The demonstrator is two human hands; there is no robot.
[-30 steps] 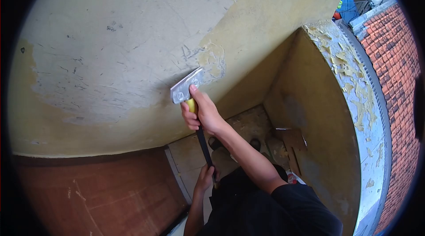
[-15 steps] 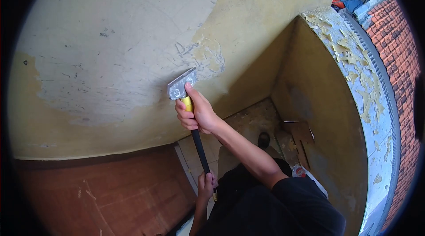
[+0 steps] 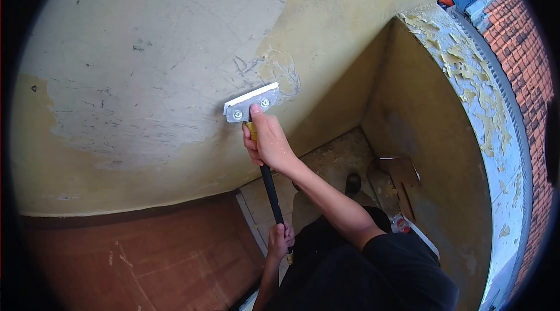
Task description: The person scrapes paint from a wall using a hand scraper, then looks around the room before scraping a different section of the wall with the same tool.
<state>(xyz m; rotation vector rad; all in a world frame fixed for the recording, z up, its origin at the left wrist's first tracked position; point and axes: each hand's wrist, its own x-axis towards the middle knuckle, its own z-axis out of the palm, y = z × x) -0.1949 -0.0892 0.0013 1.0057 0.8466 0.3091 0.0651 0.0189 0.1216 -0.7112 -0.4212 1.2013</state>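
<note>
A long-handled scraper (image 3: 272,194) with a black handle slants up from my body to the wall. Its wide metal head carries two screws and a pale blade edge, lying close against the wall (image 3: 151,66). My right hand (image 3: 269,142) wraps the yellow collar just below the head, thumb laid up along the metal. Lower down, my left hand (image 3: 280,240) closes around the handle near its yellow-tipped end. Just above the blade is a patch of scratch marks (image 3: 283,72) at the border of the grey and yellowish paint.
A low side wall (image 3: 431,136) stands at my right, its top (image 3: 458,60) covered in flaking paint. Beyond it are roof tiles (image 3: 516,37). A reddish-brown panel (image 3: 146,258) fills the lower left. Brown board pieces (image 3: 402,180) lie on the floor at the wall's foot.
The scraper head has shifted right and turned, so its face with both screws now shows. Both hands moved slightly right with it, keeping their grip.
</note>
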